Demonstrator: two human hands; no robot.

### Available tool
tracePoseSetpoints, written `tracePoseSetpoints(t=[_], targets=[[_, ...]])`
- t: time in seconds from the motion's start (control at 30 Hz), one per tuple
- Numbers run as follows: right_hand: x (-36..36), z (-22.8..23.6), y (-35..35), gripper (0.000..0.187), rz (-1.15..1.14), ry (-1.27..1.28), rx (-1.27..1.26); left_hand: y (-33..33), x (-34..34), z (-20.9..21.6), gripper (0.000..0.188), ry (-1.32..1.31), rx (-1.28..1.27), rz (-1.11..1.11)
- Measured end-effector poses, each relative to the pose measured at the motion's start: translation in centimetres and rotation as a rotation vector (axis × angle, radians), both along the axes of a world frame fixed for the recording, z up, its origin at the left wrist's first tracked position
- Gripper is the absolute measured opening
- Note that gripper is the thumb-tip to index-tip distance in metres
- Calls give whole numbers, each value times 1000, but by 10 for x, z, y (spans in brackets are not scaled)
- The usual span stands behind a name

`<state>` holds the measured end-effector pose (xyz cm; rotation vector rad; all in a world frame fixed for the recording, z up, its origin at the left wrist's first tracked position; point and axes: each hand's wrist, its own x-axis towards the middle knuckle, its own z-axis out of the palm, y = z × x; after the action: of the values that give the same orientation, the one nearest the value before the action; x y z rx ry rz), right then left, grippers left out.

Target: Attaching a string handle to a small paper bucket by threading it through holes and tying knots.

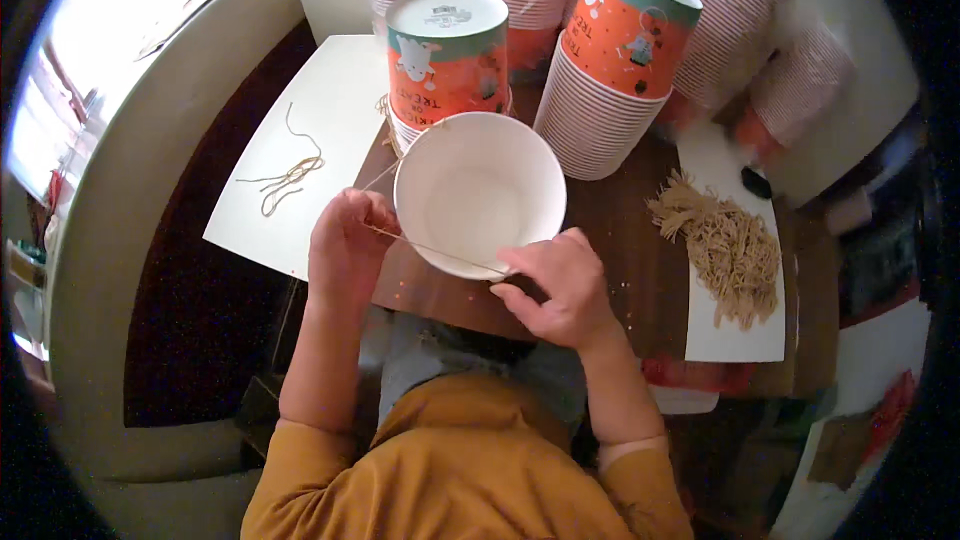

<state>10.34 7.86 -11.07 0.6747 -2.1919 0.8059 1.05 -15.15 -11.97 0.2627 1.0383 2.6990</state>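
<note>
A round white paper bucket (pixel 480 185) is tilted with its open mouth towards me, in front of my body. My right hand (pixel 560 285) pinches its near right rim between thumb and fingers. A thin tan cord (pixel 440 251) stretches across the near part of the mouth, from that rim to my left hand (pixel 350 235). The left fingers are closed on the cord beside the bucket's left side. Another stretch of cord runs up from there towards the bucket's far left side. What lies under the right fingertips is hidden.
Upside-down orange and green buckets (pixel 447 50) stand stacked behind, with a taller stack (pixel 605 105) to their right and more at the back. Loose cords (pixel 290 175) lie on a white sheet (pixel 330 90) at left. A cord bundle (pixel 725 255) rests on white card (pixel 735 345) at right.
</note>
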Motion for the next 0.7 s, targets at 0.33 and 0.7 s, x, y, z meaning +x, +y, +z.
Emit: tracePoseSetpoints(t=[0.33,0.7], targets=[[-102,20,58,55,-336,-670,-81,-6,-28,-60,13,105,-61,-272],[-81,77,-24,28,-7,183,66,-21,-22,-40,66,-167,236,-200]])
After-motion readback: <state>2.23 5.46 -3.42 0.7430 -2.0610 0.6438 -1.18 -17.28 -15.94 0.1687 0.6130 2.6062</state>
